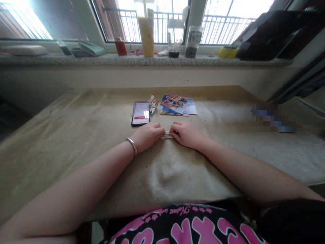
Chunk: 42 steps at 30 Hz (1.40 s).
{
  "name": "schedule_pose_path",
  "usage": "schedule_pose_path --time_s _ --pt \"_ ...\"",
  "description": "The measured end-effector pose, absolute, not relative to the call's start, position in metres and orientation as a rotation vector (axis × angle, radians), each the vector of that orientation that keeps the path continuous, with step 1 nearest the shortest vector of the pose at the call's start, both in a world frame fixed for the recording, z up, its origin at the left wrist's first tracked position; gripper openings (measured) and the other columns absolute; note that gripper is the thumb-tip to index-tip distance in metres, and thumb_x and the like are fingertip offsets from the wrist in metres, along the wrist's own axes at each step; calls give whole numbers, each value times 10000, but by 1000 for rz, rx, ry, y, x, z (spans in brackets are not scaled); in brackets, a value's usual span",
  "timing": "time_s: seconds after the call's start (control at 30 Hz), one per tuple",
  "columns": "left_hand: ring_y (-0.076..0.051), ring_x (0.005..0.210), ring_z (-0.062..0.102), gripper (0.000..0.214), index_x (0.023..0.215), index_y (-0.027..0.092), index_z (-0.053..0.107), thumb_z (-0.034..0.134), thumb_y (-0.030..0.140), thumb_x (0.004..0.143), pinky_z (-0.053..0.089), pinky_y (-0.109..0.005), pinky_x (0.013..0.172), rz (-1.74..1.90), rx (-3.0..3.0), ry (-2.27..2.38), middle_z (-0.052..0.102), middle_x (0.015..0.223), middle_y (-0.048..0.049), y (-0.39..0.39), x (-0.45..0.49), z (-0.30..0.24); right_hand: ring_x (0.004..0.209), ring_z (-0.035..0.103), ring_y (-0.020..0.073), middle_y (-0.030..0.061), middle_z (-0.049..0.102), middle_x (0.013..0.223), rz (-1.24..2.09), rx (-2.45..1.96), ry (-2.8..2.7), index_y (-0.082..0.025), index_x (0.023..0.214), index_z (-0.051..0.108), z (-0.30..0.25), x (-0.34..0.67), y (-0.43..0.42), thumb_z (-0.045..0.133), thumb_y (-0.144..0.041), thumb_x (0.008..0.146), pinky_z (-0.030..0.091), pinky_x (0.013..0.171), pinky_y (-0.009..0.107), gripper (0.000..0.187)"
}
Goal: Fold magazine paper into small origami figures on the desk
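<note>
A small strip of whitish folded paper lies low over the table between my hands. Its left end is pinched by my left hand, which wears a silver bangle at the wrist. My right hand grips the opposite end with curled fingers. Both hands rest on the tabletop, and the fingers cover the ends of the strip. Just beyond my left hand lies a phone with its screen lit. Behind the paper is a loose pile of colourful printed sheets.
Folded red-and-white paper pieces sit beside the phone. A gold-beige cloth covers the table. Far right lies a blurred bluish object. The granite windowsill holds a yellow cup, a red container and yellow tape.
</note>
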State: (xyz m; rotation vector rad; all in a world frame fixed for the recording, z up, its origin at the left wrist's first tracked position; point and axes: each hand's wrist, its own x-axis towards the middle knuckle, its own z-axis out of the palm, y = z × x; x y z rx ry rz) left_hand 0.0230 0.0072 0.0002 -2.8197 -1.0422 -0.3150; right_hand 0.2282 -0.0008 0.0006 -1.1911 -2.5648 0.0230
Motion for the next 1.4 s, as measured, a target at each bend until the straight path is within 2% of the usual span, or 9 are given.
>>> schedule_pose_path --time_s 0.33,0.6,0.8,1.0,1.13,1.3,1.4 --pt "-144 716 538 195 871 172 642 453 215 894 393 -239 635 -264 -2840 -1136 585 814 -46 7 14 6 779 545 146 36 628 860 121 -1198 -2512 -181 817 609 -3 234 1 488 -238 858 337 649 238 140" --pt "-138 690 525 202 778 158 602 458 242 892 386 -238 617 -268 -2800 -1095 573 776 -37 7 11 6 798 547 155 46 624 857 160 -1173 -2508 -178 829 607 -3 238 0 466 -194 833 368 691 241 142" --pt "-143 699 528 211 778 166 598 448 244 904 378 -241 606 -217 -2772 -1104 576 782 -33 7 10 6 825 557 161 47 629 869 171 -1176 -2503 -177 840 613 -3 238 1 459 -198 842 380 717 245 156" --pt "-164 770 548 177 894 154 597 458 264 890 428 -270 694 -465 -2822 -1088 607 843 -59 5 15 1 808 556 152 45 638 863 244 -1160 -2466 -184 869 652 -6 236 2 493 -232 854 381 724 247 167" --pt "-152 761 542 169 892 152 575 411 190 881 439 -259 687 -603 -2891 -1061 599 823 -48 3 20 -3 677 531 113 7 627 770 455 -1156 -2334 -179 926 629 -8 232 1 555 -237 819 379 646 221 142" --pt "-134 862 538 214 881 154 591 379 170 897 457 -243 774 -801 -3061 -956 574 954 -67 3 21 -3 599 487 87 -24 590 680 686 -1132 -2188 -167 796 616 -12 232 5 585 -229 769 370 583 200 75" --pt "-132 904 540 215 877 155 607 401 205 911 452 -242 822 -828 -3169 -930 576 972 -68 2 19 0 580 485 84 -27 581 647 795 -1095 -2100 -156 793 626 -15 233 7 582 -238 757 378 566 200 100"
